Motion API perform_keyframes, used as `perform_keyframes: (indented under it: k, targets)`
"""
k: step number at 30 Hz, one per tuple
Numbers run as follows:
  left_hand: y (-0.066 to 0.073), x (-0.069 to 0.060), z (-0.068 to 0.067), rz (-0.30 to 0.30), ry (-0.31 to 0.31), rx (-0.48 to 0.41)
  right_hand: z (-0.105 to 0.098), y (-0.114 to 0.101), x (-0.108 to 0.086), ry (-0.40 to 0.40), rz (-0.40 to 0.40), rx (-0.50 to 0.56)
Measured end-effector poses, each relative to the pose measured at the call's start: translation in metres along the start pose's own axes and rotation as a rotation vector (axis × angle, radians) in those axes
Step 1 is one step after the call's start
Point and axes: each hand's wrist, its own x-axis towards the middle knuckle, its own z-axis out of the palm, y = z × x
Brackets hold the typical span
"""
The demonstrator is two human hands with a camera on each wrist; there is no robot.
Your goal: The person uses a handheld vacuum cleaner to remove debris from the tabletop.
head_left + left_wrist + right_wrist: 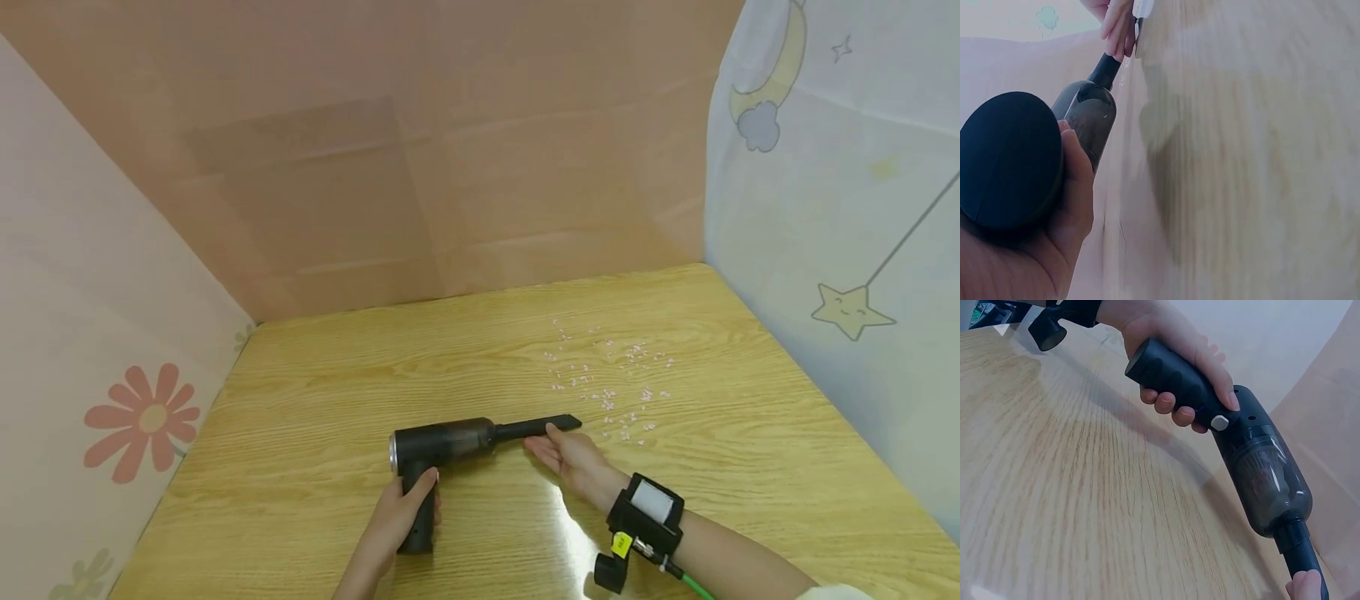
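Note:
A black handheld vacuum cleaner [442, 442] with a see-through dust cup [1266, 481] is held above the wooden table. My left hand [397, 508] grips its handle [1172, 378], fingers wrapped round it and thumb near the white button [1219, 422]. Its slim crevice nozzle [525, 428] points right. My right hand [581, 462] holds this nozzle near the tip, thumb on top and fingers beneath. Small pale pink paper bits [607, 400] lie scattered on the table just beyond and right of the tip.
The wood-grain table [315, 400] is bounded by a pinkish back curtain [465, 167], a flower-printed left curtain [75, 292] and a star-printed right curtain [840, 217]. A black wrist camera mount [645, 517] with a green cable sits on the right wrist.

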Motion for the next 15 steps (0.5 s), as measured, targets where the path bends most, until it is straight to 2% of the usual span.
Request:
perform_keyframes:
  k: [15]
  targets:
    - [0.005,0.009,-0.001,0.001,0.056,-0.021,0.008,-0.006,0.016,0.007,-0.018,-0.012]
